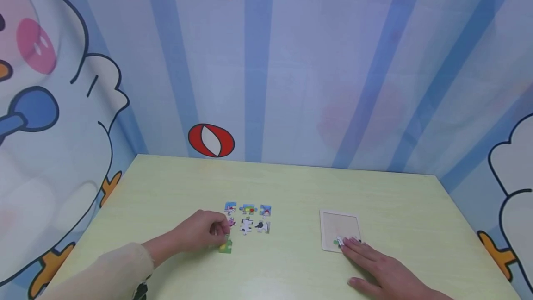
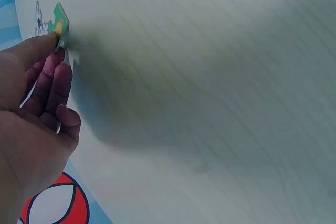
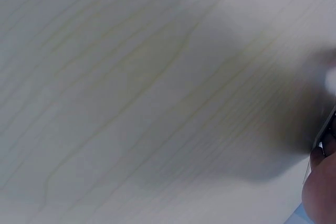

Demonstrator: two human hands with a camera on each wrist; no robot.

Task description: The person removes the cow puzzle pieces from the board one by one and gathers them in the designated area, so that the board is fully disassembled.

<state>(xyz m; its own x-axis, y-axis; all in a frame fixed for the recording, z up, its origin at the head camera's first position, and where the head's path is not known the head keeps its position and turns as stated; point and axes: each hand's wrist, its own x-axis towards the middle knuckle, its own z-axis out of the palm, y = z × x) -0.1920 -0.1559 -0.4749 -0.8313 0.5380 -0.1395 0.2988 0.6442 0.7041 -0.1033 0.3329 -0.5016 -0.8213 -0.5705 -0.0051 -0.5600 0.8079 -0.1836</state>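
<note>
My left hand (image 1: 204, 230) pinches a green jigsaw piece with a yellow patch (image 1: 226, 246) between thumb and fingers. In the left wrist view that piece (image 2: 61, 17) is tilted up off the table. Just beyond the hand lie two rows of loose jigsaw pieces (image 1: 249, 209), some with black-and-white cow parts (image 1: 246, 226). To the right is a shallow square puzzle tray (image 1: 321, 230). My right hand (image 1: 383, 267) reaches over its near right corner, fingers extended and touching pieces (image 1: 339, 241) along the tray's lower side. Those pieces are partly hidden under the fingertips.
The pale wooden table (image 1: 283, 189) ends at a blue striped cloth backdrop (image 1: 291, 68) behind it. Cartoon bird figures (image 1: 62, 161) are printed on the backdrop at both sides, with a red-and-white ball (image 1: 211, 140) near the table's back edge.
</note>
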